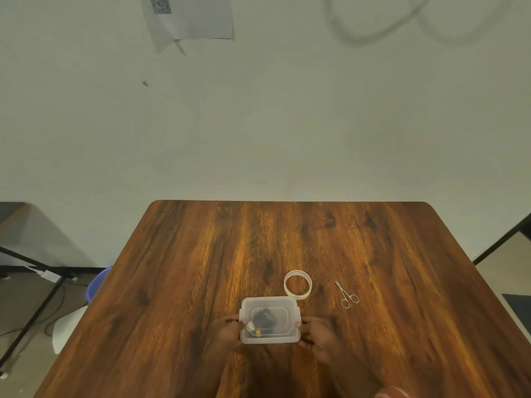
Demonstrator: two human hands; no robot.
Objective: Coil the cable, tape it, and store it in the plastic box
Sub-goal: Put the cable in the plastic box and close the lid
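Observation:
A small clear plastic box (287, 304) with its lid on rests near the front of the wooden table (201, 268). Through the lid I see the dark coiled cable (263, 318) with a small yellow piece beside it. My left hand (228, 328) grips the box's left side and my right hand (314, 331) grips its right side. A roll of clear tape (297, 284) lies just behind the box's right corner. Small metal scissors (346, 295) lie to the right of the tape.
The table's far edge meets a pale wall. Off the left edge stand a blue bin (96, 284), a white object and a black frame with cables on the floor. A dark-framed table (502, 242) stands at the right.

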